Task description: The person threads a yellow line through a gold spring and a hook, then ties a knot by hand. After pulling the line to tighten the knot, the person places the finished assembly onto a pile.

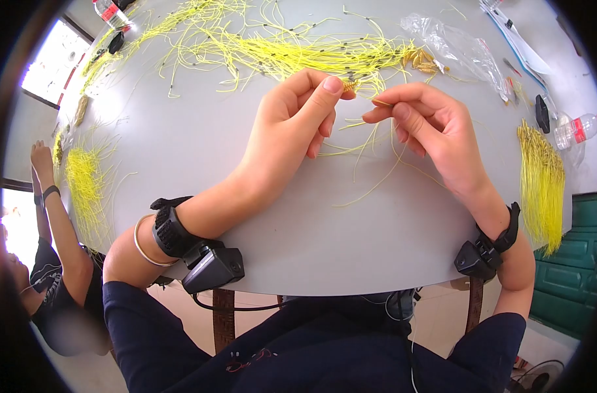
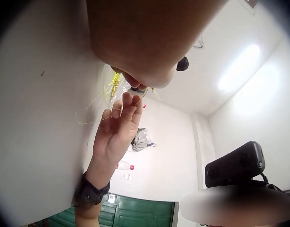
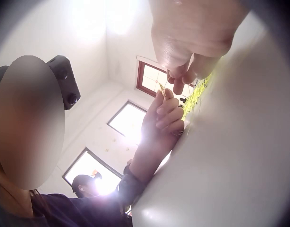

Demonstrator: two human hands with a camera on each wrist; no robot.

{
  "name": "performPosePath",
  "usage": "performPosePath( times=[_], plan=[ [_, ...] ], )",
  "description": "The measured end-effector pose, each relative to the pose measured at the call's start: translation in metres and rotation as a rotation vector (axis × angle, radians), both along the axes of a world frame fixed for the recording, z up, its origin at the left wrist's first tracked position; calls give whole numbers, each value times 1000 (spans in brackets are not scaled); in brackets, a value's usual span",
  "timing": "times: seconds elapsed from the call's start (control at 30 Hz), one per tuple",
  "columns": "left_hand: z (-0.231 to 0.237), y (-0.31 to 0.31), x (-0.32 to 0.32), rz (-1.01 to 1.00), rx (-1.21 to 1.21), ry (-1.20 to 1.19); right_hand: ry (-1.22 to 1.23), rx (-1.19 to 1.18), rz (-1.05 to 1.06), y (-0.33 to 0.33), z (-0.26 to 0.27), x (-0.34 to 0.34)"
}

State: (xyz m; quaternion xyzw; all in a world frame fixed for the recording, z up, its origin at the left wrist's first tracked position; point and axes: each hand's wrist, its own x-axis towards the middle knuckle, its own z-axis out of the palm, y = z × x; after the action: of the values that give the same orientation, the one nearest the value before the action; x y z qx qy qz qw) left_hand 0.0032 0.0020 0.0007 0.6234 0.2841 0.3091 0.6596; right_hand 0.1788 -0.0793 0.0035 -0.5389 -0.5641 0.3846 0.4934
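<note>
Carefully pinched: gold coil (image 1: 349,86) in my left hand (image 1: 285,128), thin thread in my right

Closest to me, dark clothing (image 1: 337,347) shows below the grey worktop (image 1: 324,249), and each wrist carries a black strapped camera, the left one (image 1: 216,267) beside a bangle (image 1: 141,242). The grip of my left hand is clamped on the ribbed gold coil, between thumb and forefinger, above the worktop. My right hand (image 1: 442,134) is just beside it, its grip closed at the fingertips on a thin yellow thread (image 2: 92,123); exactly where the thread meets the coil is too small to tell. Loose yellow strands (image 1: 370,194) trail below my hands.

Beyond them a long tangle of yellow strands (image 1: 292,56) with small dark bits stretches across the worktop, a heap of gold coils (image 1: 424,62) at its right end, near a crumpled clear bag (image 1: 455,42). Over to the right lies a neat yellow bundle (image 1: 544,190) with gold tops, near a bottle (image 1: 577,130); to the left is a looser yellow pile (image 1: 85,177).

Past the left edge, another person (image 1: 69,275) has both arms raised. Green panels (image 1: 577,275) stand off to the right, and bright windows (image 3: 128,122) show in the wall.
</note>
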Motion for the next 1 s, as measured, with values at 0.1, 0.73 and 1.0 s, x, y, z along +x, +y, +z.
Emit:
performPosePath(
  times=[0.1, 0.73, 1.0],
  plan=[
    [-1, 0, 0, 3, -1, 4, 25, 6, -33, 0, 2, 1],
    [-4, -2, 0, -127, 55, 115, 103, -52, 18, -3, 4, -6],
    [-8, -1, -1, -203, 119, 191, -54, 51, -37, -3, 0, -10]
  ],
)
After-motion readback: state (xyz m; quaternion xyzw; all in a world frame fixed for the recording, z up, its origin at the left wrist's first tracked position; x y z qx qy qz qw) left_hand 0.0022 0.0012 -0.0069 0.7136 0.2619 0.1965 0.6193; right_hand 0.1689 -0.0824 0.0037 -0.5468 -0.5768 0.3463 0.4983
